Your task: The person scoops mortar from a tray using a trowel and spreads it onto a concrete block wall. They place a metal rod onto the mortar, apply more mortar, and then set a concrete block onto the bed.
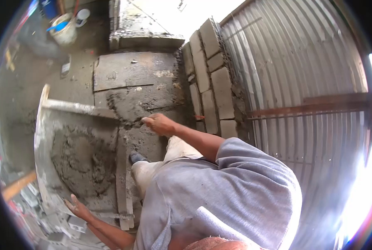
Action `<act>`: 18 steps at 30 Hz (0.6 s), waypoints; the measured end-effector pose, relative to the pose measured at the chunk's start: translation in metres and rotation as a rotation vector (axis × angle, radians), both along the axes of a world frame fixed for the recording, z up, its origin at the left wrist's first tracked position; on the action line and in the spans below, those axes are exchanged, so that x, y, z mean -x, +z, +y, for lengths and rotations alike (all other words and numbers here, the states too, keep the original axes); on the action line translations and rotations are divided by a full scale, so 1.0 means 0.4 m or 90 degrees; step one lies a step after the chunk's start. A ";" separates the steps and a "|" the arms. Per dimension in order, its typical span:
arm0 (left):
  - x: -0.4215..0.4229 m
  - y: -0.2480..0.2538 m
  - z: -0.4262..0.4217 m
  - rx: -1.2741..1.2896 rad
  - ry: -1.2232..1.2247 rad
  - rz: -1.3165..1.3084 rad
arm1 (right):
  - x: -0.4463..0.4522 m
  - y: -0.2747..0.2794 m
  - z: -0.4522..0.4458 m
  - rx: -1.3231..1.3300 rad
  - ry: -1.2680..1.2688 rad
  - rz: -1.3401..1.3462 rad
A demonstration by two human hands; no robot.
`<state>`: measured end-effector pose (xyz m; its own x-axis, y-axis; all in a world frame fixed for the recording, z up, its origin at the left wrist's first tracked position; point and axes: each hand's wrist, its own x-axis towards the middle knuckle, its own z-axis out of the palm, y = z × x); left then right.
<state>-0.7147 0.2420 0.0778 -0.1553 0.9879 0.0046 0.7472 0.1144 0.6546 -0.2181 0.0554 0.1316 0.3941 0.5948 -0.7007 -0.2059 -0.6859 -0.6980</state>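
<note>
My right hand (159,124) is closed around the handle of what looks like a trowel (125,109); its blade is smeared with dark mortar and hard to tell from the floor behind. My left hand (77,207) has its fingers apart and holds nothing, close to the near edge of a wooden mixing box (39,137). A heap of wet grey mortar (86,160), hollowed in the middle, lies in that box. The trowel is just past the box's corner, above a mortar-strewn floor.
A block wall (211,79) stands ahead, beside corrugated metal sheeting (290,62). A flat board (132,71) lies on the floor. A white bucket (64,33) with something blue in it stands at the upper left. Broken blocks (59,238) are piled at lower left.
</note>
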 end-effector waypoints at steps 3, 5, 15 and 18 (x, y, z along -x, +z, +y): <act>-0.138 -0.018 0.028 0.003 -0.112 0.103 | -0.200 -0.115 -0.190 -0.030 0.032 -0.261; -0.264 -0.023 -0.008 0.040 -0.126 0.075 | -0.333 -0.218 -0.350 -0.078 -0.001 -0.320; -0.844 -0.016 -0.148 0.228 -0.337 0.054 | -0.920 -0.249 -0.941 0.194 -0.374 -0.565; -0.954 -0.017 -0.113 0.191 -0.393 0.029 | -0.993 -0.091 -0.912 0.335 -0.323 -0.704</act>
